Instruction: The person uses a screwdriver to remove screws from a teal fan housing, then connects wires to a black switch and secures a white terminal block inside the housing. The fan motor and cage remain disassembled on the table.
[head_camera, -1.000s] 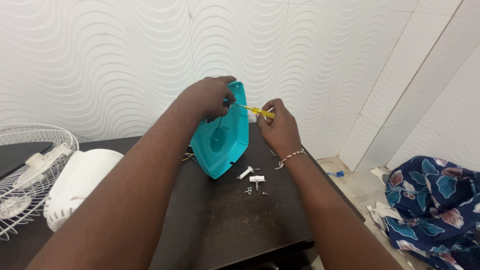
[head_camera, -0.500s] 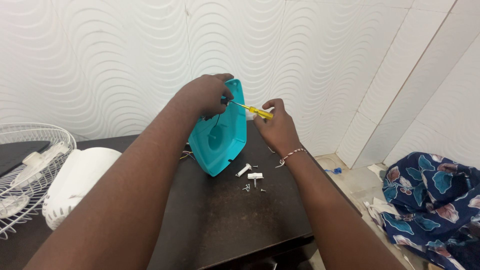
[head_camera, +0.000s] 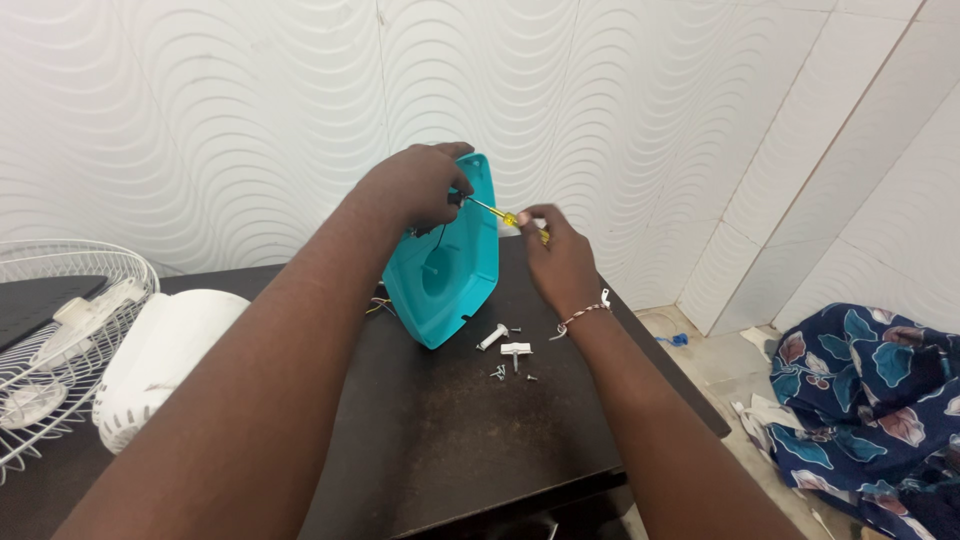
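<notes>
Teal plastic shell (head_camera: 445, 270) gripped upright by left hand (head_camera: 420, 185); right hand (head_camera: 560, 260) grips yellow screwdriver (head_camera: 505, 215)

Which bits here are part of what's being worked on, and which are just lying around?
In use:
- teal housing, steadied upright by left hand
- screwdriver, in right hand, tip at the housing
- loose screws and white parts beside the housing on the table

Lying about:
- fan grille
- white cover
- patterned cloth on the floor
</notes>
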